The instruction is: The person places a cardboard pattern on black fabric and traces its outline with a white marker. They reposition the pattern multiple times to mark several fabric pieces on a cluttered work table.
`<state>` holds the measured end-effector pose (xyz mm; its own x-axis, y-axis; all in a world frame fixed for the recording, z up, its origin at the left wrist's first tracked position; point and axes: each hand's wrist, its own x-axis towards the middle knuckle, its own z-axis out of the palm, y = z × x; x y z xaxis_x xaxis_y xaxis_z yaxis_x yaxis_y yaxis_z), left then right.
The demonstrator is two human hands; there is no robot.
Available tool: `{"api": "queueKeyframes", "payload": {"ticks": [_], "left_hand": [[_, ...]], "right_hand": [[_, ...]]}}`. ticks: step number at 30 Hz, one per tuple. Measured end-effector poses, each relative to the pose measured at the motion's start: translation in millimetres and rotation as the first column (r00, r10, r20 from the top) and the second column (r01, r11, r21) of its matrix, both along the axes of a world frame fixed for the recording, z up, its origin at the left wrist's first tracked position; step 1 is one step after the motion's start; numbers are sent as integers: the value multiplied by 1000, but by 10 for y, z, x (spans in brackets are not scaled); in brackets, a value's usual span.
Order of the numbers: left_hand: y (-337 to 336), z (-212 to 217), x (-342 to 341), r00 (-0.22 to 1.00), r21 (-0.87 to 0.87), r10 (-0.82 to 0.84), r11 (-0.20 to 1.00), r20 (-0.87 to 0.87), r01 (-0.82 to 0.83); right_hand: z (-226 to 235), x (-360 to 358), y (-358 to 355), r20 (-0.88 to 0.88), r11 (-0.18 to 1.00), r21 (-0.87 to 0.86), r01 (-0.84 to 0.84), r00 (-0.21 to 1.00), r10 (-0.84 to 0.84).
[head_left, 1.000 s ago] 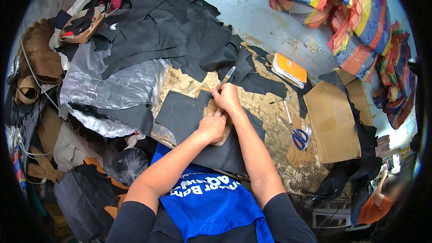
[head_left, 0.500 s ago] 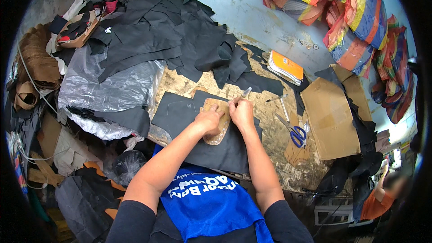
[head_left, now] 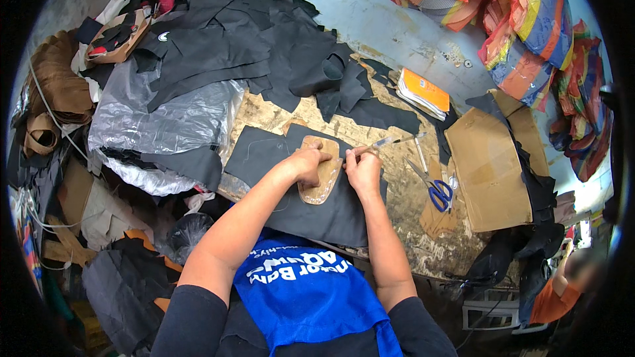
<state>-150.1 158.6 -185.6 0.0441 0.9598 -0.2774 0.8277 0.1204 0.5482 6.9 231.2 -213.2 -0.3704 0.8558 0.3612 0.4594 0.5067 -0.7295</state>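
Note:
On a black leather-like sheet [head_left: 317, 221] lies a tan, rounded template [head_left: 321, 193] with whitish marks along its lower edge. My left hand [head_left: 307, 164] presses down on it from the left, fingers spread over its surface. At the template's right edge, my right hand [head_left: 363, 170] is closed round a slim pen [head_left: 381, 143], whose rear end points up to the right. The pen's tip is too small to make out. Faint pale lines show on the sheet left of the template.
Right of my right hand lie blue-handled scissors [head_left: 439, 193] and a white pen [head_left: 421, 153]. An orange-covered notebook [head_left: 424, 94] and a cardboard box [head_left: 488, 172] stand beyond. Black pieces [head_left: 218, 46] are heaped at the back left, near a clear plastic bag [head_left: 162, 129]. Another person [head_left: 555, 301] sits far right.
My right hand has moved slightly down and right along the template's edge, and the pen now leans further to the right. My left hand stays on the template.

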Motion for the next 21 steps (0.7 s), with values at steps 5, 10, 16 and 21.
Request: {"api": "queueKeyframes", "payload": {"ticks": [5, 10, 16, 21], "left_hand": [[21, -119, -43, 998, 62, 6, 998, 63, -10], [45, -192, -66, 999, 134, -16, 991, 28, 13], [-17, -118, -65, 1000, 159, -18, 987, 4, 17], [-251, 87, -114, 988, 25, 143, 990, -58, -142]], "right_hand": [[207, 90, -481, 173, 953, 243, -180, 975, 140], [258, 96, -989, 194, 921, 166, -352, 928, 319], [148, -114, -1046, -46, 915, 32, -401, 914, 403], [116, 61, -599, -376, 899, -331, -288, 914, 154]]}}
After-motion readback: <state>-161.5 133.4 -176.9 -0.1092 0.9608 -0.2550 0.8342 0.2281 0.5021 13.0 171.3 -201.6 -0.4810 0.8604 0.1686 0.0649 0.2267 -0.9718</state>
